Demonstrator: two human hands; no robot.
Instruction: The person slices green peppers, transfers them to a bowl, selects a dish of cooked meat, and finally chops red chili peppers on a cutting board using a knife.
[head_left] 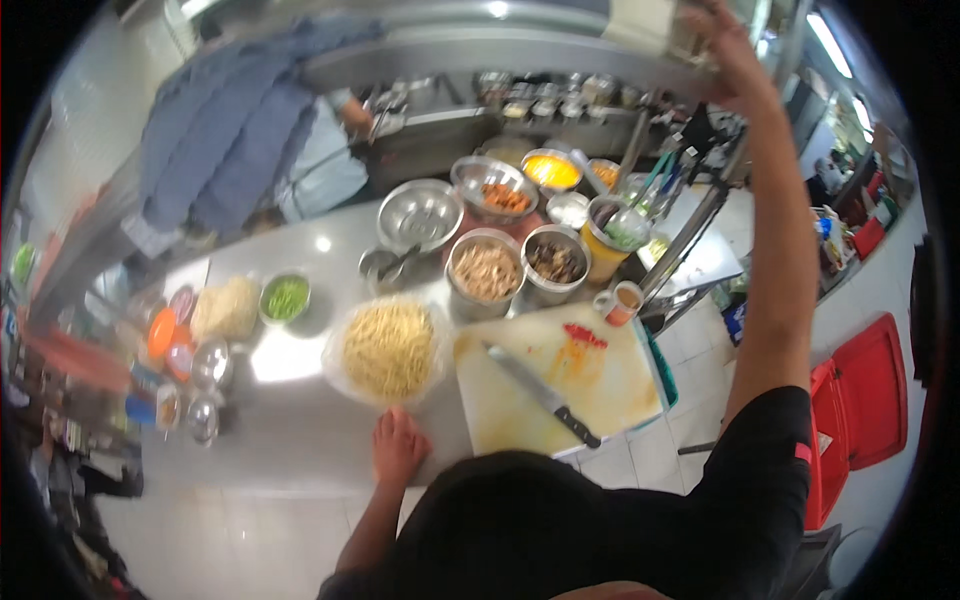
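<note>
My left hand rests on the front edge of the steel counter, its fingers curled and nothing visible in them. Just beyond it sits a clear plastic bag of yellow noodles. High at the upper right, my right hand reaches to the overhead shelf, beside a pale box-like thing. Blur and the picture's edge hide whether its fingers hold anything. A black-handled knife lies on the white cutting board, near chopped red bits and orange stains.
Behind the board stand steel pots of shredded meat and dark pieces, bowls, and a container of utensils. Chopped greens fill a bowl at left. Across the counter stands another person. A red chair-like object is right.
</note>
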